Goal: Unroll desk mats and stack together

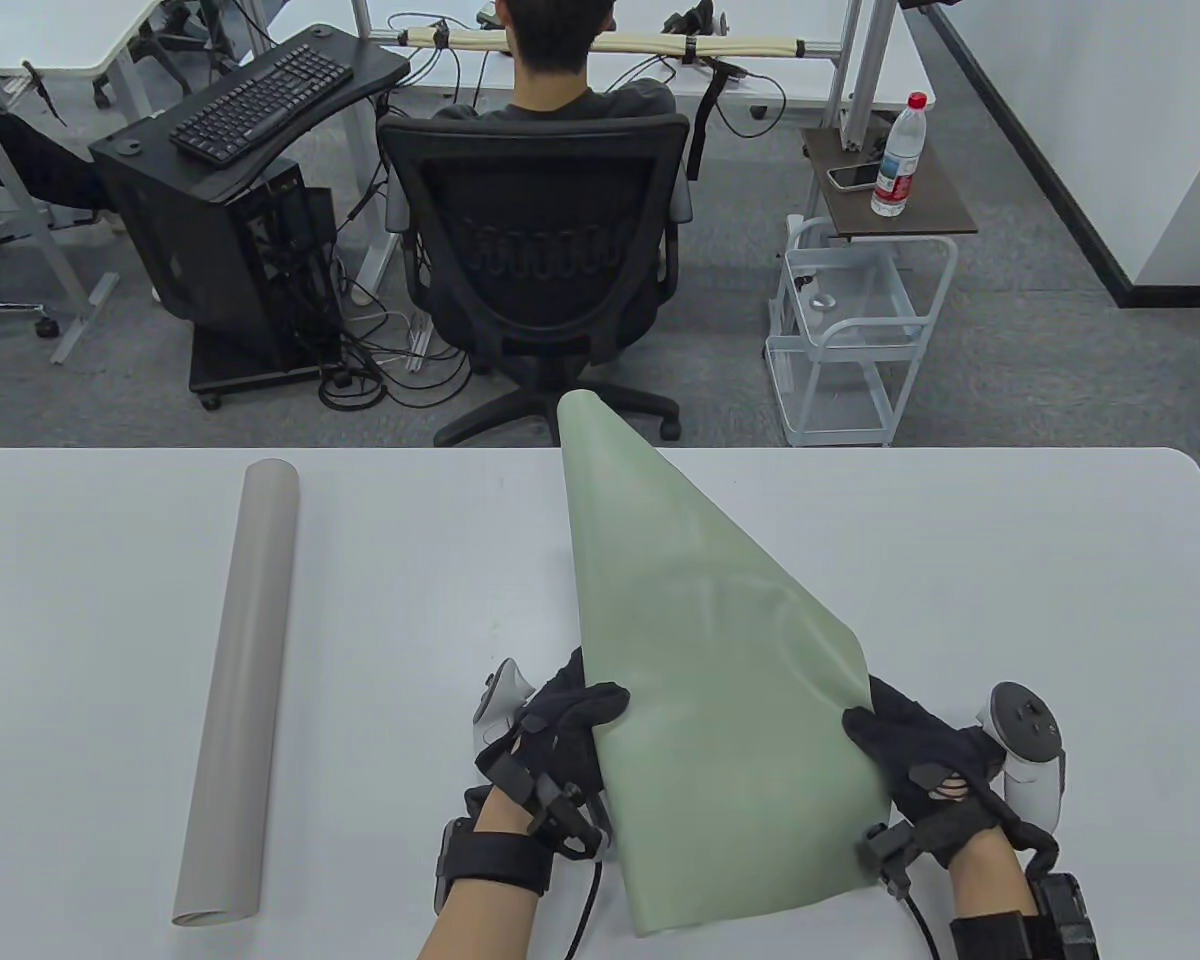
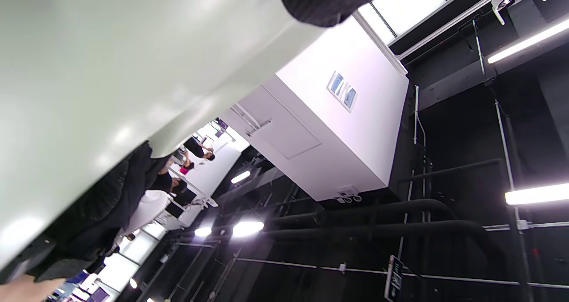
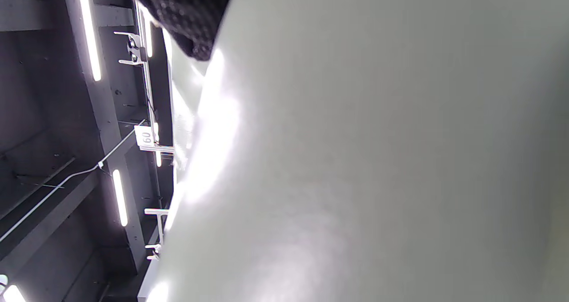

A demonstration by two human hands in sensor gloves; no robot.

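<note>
Green mat (image 1: 700,640): light, flexible, springs back into curl. Left hand (image 1: 550,745) and right hand (image 1: 920,760) each grip clamped on near edge, 6 o'clock; hold corners. Grey roll (image 1: 235,690) at 9 o'clock untouched.

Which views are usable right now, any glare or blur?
Table view: sharp, evenly lit, green mat and grey roll clear. Left wrist view: tilted, ceiling lights flare, mat out of focus. Right wrist view: mat fills frame, blurred, with a bright glare patch.
</note>
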